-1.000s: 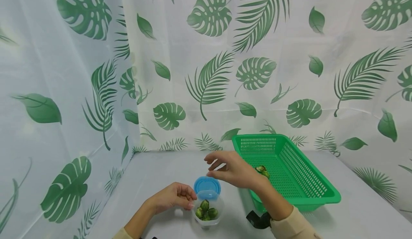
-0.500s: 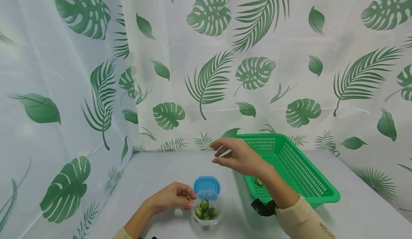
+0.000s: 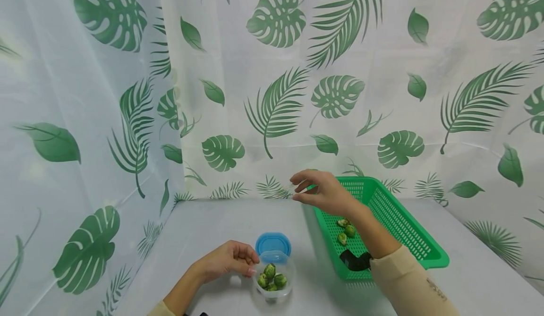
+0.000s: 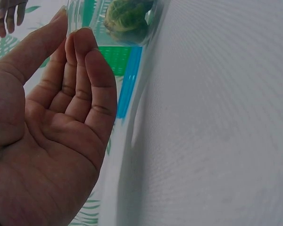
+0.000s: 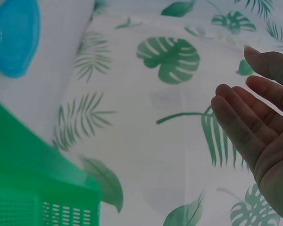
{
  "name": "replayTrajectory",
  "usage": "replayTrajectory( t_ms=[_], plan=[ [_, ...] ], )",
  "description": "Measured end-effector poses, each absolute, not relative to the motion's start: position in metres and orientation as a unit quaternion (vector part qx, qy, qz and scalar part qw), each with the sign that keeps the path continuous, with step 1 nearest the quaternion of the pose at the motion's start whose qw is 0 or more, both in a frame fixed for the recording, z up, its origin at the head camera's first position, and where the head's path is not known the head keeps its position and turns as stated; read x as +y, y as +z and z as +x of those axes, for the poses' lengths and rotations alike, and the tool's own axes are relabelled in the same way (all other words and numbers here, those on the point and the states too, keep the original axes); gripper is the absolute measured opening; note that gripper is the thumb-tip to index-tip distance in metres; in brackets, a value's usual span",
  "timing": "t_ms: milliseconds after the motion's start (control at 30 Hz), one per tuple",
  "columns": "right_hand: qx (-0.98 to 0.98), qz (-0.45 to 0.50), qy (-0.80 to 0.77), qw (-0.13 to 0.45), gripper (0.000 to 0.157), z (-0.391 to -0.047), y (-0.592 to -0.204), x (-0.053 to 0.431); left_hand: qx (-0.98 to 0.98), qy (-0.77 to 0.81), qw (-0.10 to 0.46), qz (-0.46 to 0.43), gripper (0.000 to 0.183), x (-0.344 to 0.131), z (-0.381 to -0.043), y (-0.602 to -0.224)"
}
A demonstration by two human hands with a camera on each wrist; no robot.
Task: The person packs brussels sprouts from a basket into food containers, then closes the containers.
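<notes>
Now the right hand (image 3: 320, 193) is higher and farther right in the head view than a second ago, away from the lid (image 3: 274, 243) and up by the basket's (image 3: 397, 219) left side. It is released: fingers softly bent, thumb apart, nothing held. The left hand (image 3: 225, 261) stays beside the tub (image 3: 276, 294), fingertips at its wall; whether it pinches the rim I cannot tell. Several sprouts (image 3: 269, 271) sit in the tub, on the surface (image 3: 212, 219); other sprouts (image 3: 350, 231) lie in the basket. I judge the shift adds nothing to the tub, merely freeing space above it.
</notes>
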State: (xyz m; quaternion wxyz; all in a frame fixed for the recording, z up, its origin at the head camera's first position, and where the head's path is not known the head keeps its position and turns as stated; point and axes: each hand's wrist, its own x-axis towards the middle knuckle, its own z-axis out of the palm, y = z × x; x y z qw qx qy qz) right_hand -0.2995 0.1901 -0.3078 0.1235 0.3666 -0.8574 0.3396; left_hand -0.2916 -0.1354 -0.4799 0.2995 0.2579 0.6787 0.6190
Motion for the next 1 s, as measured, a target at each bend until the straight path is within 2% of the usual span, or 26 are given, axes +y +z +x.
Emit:
replayTrajectory(
  t_ms=[567,1000],
  plan=[
    [-0.871,0.327,0.344,0.124,0.034,-0.326,-0.32,0.218,0.686,0.613,0.294,0.257,0.044,-0.136,-0.293,-0.481],
    [-0.889,0.278,0.348,0.104,0.037,-0.344,-0.336,0.242,0.687,0.614,0.291,0.255,0.045,-0.136,-0.292,-0.481]
  ],
)
